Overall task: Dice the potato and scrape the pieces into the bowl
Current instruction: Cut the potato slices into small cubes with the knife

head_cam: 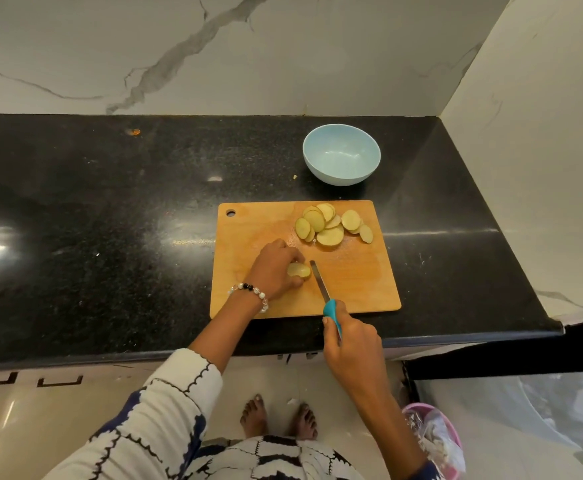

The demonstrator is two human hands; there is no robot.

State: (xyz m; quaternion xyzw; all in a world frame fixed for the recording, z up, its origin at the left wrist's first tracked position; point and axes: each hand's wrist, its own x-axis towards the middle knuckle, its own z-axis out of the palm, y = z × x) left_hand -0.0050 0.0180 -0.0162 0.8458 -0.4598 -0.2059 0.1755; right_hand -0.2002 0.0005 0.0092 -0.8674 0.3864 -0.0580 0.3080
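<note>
The polished black speckled stone counter [110, 237] runs wide and bare to the left, ends at a rounded front lip, and meets veined white marble walls [283, 46] behind and on the right. Near its front edge lies a rectangular pale wooden cutting board [362, 282] with rounded corners and a hanging hole at its far left corner; its middle and right stretches are open. Just beyond the board stands a smooth light-blue round bowl [341, 154], apart from it. The left hand [272, 268], with a bead bracelet [252, 293] at the wrist, curls over and grips the remaining pale yellow potato chunk [298, 270] on the board's near left part. The right hand [350, 341] clasps the teal handle of a slim steel knife [320, 280], the blade lying just right of the chunk. Thin overlapping round potato slices [331, 225] sit at the board's far right.
</note>
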